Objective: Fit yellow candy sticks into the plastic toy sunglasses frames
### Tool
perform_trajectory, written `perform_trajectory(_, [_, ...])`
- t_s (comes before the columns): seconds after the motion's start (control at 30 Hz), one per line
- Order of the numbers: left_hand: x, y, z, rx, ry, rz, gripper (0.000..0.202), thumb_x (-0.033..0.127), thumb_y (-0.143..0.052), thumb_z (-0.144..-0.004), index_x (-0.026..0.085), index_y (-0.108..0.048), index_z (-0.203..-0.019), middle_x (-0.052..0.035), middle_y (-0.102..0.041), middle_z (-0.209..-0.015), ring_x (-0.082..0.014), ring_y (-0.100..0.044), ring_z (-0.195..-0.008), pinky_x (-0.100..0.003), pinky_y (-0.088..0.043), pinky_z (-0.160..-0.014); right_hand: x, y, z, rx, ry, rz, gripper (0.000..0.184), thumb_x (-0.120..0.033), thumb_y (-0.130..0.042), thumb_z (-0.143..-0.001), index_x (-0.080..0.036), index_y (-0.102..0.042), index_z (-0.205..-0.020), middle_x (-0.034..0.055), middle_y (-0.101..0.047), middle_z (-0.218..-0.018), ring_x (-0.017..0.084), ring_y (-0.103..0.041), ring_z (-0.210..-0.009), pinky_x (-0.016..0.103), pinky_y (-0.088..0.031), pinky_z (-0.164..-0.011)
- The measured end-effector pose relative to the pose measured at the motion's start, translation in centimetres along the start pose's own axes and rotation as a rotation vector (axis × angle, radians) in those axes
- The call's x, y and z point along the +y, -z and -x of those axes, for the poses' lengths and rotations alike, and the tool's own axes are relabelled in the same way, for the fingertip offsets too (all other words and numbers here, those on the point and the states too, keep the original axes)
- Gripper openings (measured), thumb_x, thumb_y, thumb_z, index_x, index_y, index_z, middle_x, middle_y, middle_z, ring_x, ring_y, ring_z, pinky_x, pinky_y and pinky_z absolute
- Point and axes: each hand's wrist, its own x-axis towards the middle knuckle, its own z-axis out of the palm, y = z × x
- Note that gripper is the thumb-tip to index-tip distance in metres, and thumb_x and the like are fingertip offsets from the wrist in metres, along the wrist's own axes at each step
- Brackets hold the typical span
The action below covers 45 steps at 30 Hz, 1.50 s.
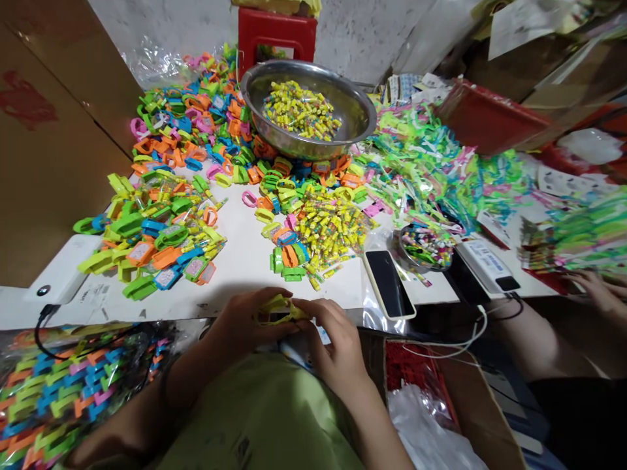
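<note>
My left hand [245,320] and my right hand [330,343] meet at the near edge of the white table [245,261], both closed on one small yellow-green plastic toy piece [279,308] held between the fingertips. Just beyond my hands lies a pile of small yellow candy packets [330,228] with green and orange plastic pieces [287,258] beside it. A heap of finished colourful pieces [154,241] sits to the left.
A steel bowl [353,124] of yellow packets stands at the back on a large heap of coloured pieces. A phone [389,284] lies right of my hands. A co-worker's hand [595,290] rests at the far right. A bag of pieces [63,391] sits at lower left.
</note>
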Motion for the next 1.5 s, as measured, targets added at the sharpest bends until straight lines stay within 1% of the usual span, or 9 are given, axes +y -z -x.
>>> perform_trajectory(0.23, [-0.2,-0.1,0.2,0.037,0.015,-0.04,0.041,0.039,-0.077,-0.07,0.021,-0.069,-0.106,-0.0012,-0.077,-0.092,-0.0169,-0.07,-0.077,-0.024,-0.057,-0.071,-0.1,-0.2,0.3,-0.018,0.011,0.151,0.032,-0.017,-0.043,-0.095,-0.022,-0.06,-0.121,0.0061,-0.065,-0.087,0.021,-0.059,-0.079,0.033,-0.047,-0.067])
perform_trajectory(0.37, [-0.1,0.1,0.2,0.001,0.019,-0.056,0.04,0.041,-0.075,-0.07,0.021,-0.069,-0.104,-0.001,-0.077,-0.09,-0.0178,-0.071,-0.076,-0.025,-0.057,-0.071,-0.3,-0.2,0.5,-0.054,0.001,0.232,0.035,-0.017,-0.04,-0.096,-0.022,-0.056,-0.126,0.0057,-0.061,-0.082,0.021,-0.059,-0.076,0.031,-0.045,-0.064])
perform_trajectory(0.67, [-0.1,0.2,0.5,-0.044,0.007,-0.079,0.04,0.043,-0.072,-0.075,0.02,-0.067,-0.107,-0.0015,-0.076,-0.091,-0.0175,-0.071,-0.076,-0.024,-0.055,-0.07,-0.3,-0.5,0.9,0.004,0.045,0.375,0.028,-0.019,-0.04,-0.097,-0.02,-0.057,-0.119,0.0042,-0.058,-0.076,0.018,-0.056,-0.069,0.029,-0.039,-0.06])
perform_trajectory(0.8, [0.1,0.4,0.5,-0.059,0.006,-0.099,0.039,0.044,-0.071,-0.075,0.021,-0.067,-0.106,-0.0007,-0.076,-0.089,-0.0168,-0.07,-0.075,-0.024,-0.055,-0.07,-0.1,-0.6,0.9,-0.084,0.043,0.442,0.026,-0.019,-0.042,-0.095,-0.019,-0.061,-0.113,0.0048,-0.059,-0.075,0.019,-0.055,-0.067,0.03,-0.037,-0.058])
perform_trajectory(0.9, [0.2,0.5,0.5,-0.076,-0.008,-0.104,0.037,0.044,-0.071,-0.076,0.021,-0.068,-0.105,0.0,-0.075,-0.086,-0.0161,-0.069,-0.073,-0.024,-0.055,-0.069,0.2,-0.8,1.1,-0.096,0.023,0.365,0.023,-0.017,-0.042,-0.094,-0.019,-0.061,-0.106,0.0045,-0.061,-0.075,0.019,-0.057,-0.067,0.029,-0.04,-0.059])
perform_trajectory(1.07, [0.3,0.5,0.4,-0.036,-0.046,-0.139,0.039,0.042,-0.072,-0.076,0.021,-0.067,-0.108,-0.0006,-0.076,-0.09,-0.0162,-0.07,-0.074,-0.024,-0.055,-0.071,0.4,-1.0,1.4,0.065,-0.009,0.141,0.023,-0.017,-0.043,-0.094,-0.021,-0.052,-0.115,0.0069,-0.067,-0.092,0.019,-0.065,-0.078,0.03,-0.049,-0.066])
perform_trajectory(1.2, [0.5,0.5,0.5,-0.073,-0.064,-0.16,0.037,0.041,-0.071,-0.077,0.021,-0.067,-0.108,0.0,-0.075,-0.089,-0.0162,-0.07,-0.076,-0.025,-0.054,-0.071,0.3,-1.0,1.1,0.078,0.03,0.159,0.019,-0.013,-0.043,-0.093,-0.021,-0.054,-0.107,0.0043,-0.065,-0.082,0.018,-0.063,-0.071,0.029,-0.048,-0.061])
perform_trajectory(1.33, [0.7,0.7,0.6,-0.081,-0.035,-0.099,0.035,0.04,-0.072,-0.076,0.02,-0.068,-0.104,0.001,-0.075,-0.084,-0.0146,-0.069,-0.071,-0.022,-0.054,-0.067,0.5,-1.0,1.1,0.024,0.035,0.182,0.016,-0.012,-0.046,-0.093,-0.021,-0.056,-0.103,0.0045,-0.065,-0.083,0.018,-0.062,-0.074,0.029,-0.047,-0.063])
perform_trajectory(1.5, [0.5,0.6,0.5,-0.05,-0.027,-0.108,0.037,0.04,-0.073,-0.074,0.02,-0.068,-0.105,0.0009,-0.075,-0.084,-0.0148,-0.068,-0.07,-0.022,-0.053,-0.066,0.7,-0.9,1.6,0.15,0.004,-0.031,0.024,-0.009,-0.045,-0.092,-0.022,-0.053,-0.111,0.005,-0.064,-0.091,0.017,-0.063,-0.081,0.027,-0.049,-0.066])
